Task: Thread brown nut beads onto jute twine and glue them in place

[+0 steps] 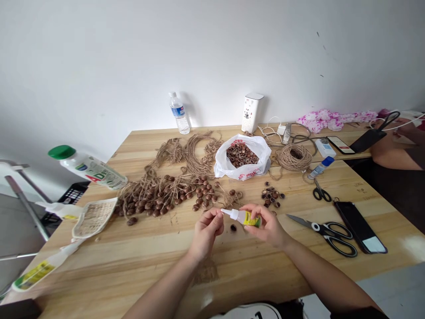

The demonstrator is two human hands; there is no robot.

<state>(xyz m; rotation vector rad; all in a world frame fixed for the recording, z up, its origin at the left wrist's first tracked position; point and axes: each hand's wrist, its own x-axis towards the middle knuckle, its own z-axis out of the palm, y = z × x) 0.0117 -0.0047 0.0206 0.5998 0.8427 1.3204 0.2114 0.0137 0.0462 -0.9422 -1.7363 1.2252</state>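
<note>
My right hand [267,225] is wrapped round a small glue bottle [249,218] with a yellow label and tilts it so its white nozzle points left. The nozzle tip meets the fingertips of my left hand [208,232], which are pinched together; what they hold is too small and hidden to make out. Just below the bottle lies one dark half nutshell [233,227]. Beyond it sits a small heap of dark shell pieces [272,196]. Left of my hands, brown nuts [159,201] on twine strings [195,159] are piled up.
A white plastic bag [226,168] holds many shell pieces. Rightward are a twine coil [294,157], large scissors [322,230], small scissors [320,192], and a black phone [360,226]. A green-capped bottle [89,168] and woven tray [94,217] stand left. Another person's arm [392,150] rests at far right.
</note>
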